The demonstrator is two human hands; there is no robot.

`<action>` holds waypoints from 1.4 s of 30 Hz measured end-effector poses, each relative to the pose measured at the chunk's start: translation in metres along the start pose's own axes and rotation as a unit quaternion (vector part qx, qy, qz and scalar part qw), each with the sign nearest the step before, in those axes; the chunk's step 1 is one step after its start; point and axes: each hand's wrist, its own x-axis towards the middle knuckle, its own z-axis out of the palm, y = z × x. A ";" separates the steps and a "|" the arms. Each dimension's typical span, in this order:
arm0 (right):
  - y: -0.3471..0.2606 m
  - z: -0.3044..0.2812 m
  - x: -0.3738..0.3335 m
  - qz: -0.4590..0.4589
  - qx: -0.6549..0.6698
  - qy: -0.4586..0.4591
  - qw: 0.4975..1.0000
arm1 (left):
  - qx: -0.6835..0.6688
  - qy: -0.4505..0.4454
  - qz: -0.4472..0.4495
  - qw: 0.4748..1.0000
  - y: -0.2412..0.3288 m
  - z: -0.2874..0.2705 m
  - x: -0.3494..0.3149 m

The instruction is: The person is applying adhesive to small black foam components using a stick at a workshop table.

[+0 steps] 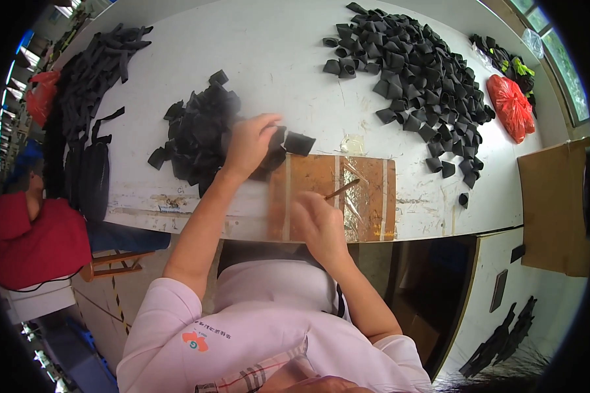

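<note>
My left hand reaches over the right side of a pile of black folded fabric pieces. Its fingers are curled together; whether they grip one of the blurred dark pieces beneath is hidden. Just right of those fingertips, a single black piece lies at the top edge of a brown board crossed by strips of clear tape. Over the board, my right hand, slightly smeared by motion, is closed on a thin brush with a dark tip, pointing up and to the right.
A large heap of black folded pieces spreads at the far right, beside a red plastic bag and a cardboard box. Long black strips lie at far left. A person in a red sleeve sits at the left.
</note>
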 end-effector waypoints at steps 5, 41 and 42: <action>0.017 0.037 0.039 -0.178 -0.027 0.177 0.968 | -0.153 -0.144 -0.120 0.970 0.041 -0.041 -0.018; 0.020 0.005 -0.002 -0.423 -0.422 0.114 0.794 | -0.558 -0.072 -0.481 0.672 0.076 -0.032 -0.080; 0.020 0.003 -0.002 -0.387 -0.383 0.078 0.835 | -0.559 -0.073 -0.481 0.672 0.076 -0.032 -0.080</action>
